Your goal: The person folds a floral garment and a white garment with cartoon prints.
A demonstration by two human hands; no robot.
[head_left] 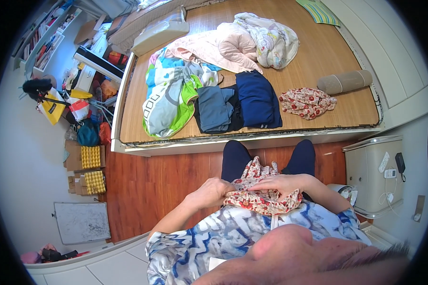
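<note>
A cream garment with red flowers point(266, 205) lies bunched across my lap. My left hand point(216, 190) is closed on its left side, with the fingertips partly hidden in the folds. My right hand point(286, 184) rests over the right part of the cloth, its fingers stretched toward the left hand and the thumb apart. Part of the garment hangs forward between my knees. On the bed in front, another piece of red-flowered cloth point(308, 103) lies crumpled. Left of it sit a folded navy garment point(258, 99) and a folded grey garment point(215, 108), side by side at the near edge.
The bed frame point(252, 137) runs in front of my knees. A green and white printed cover point(169, 107), a pink quilt point(218, 47) and a brown bolster point(344, 81) lie on the mat. A beige bedside cabinet point(373, 173) stands right; a whiteboard point(82, 222) and bags are left.
</note>
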